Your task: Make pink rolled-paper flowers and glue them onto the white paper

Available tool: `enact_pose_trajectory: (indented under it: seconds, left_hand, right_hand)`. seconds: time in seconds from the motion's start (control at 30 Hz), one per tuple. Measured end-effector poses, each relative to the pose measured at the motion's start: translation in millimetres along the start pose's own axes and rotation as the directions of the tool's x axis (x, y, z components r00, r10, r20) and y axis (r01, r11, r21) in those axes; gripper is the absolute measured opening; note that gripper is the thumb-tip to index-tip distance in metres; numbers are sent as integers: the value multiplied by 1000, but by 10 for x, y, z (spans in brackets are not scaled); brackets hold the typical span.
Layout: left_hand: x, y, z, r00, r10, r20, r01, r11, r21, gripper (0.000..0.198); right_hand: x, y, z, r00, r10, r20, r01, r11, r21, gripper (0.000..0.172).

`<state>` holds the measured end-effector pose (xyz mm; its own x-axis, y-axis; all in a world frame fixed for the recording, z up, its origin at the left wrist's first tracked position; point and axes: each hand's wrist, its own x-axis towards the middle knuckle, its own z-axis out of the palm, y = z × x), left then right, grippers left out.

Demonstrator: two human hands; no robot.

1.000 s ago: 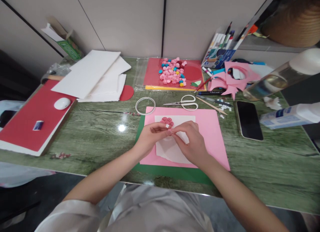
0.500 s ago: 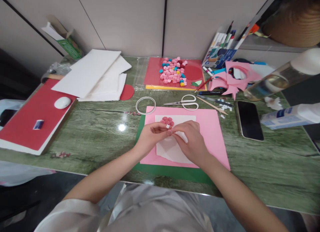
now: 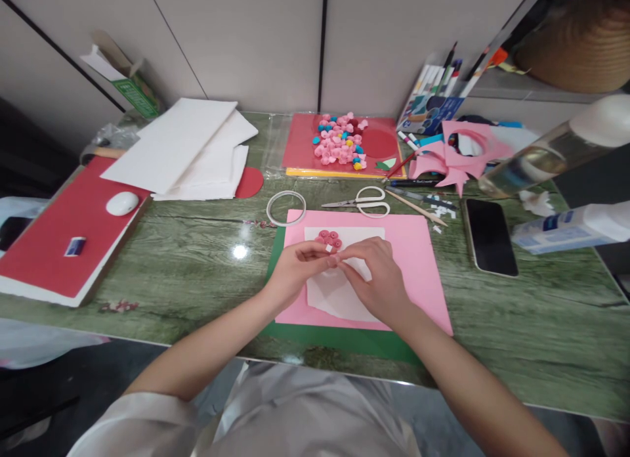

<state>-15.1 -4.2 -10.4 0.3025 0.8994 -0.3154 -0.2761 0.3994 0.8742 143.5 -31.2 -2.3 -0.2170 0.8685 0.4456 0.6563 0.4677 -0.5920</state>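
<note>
My left hand (image 3: 296, 272) and my right hand (image 3: 377, 276) meet fingertip to fingertip over a white paper sheet (image 3: 327, 303). Both are closed in a pinch, and whatever lies between the fingers is too small to make out. A tiny white square (image 3: 329, 248) shows right at the left fingertips; whether it is held or rests on something I cannot tell. Just beyond the fingers, a cluster of pink-red paper coils (image 3: 325, 236) sits on the white sheet, partly hidden. Under that sheet lie pink paper (image 3: 418, 273) and green paper (image 3: 339, 341).
Behind the papers are scissors (image 3: 364, 203) and a tape roll (image 3: 268, 211). Pink and blue paper pieces (image 3: 337, 145) are heaped on a red packet. A phone (image 3: 491, 237) and bottles (image 3: 573, 227) stand right; white sheets (image 3: 172, 142) and a mouse (image 3: 122, 203) lie left.
Both hands keep almost the same pinch in the same place. The whole view has shifted very slightly; nothing else has visibly moved.
</note>
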Motion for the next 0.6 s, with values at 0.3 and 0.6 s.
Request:
enact_pose_trajectory:
  seconds: [0.3,0.6]
  left_hand:
    - [0,-6,8,999,1,-33,-1,1000,2,21]
    - [-2,-8,8,1000,-2,-29,2,1000,-17,21]
  right_hand:
    - [4,-2,2,999,7,35,-7,1000,4,12]
    - [2,-15,-2,1000,13,18,-14,1000,11,11]
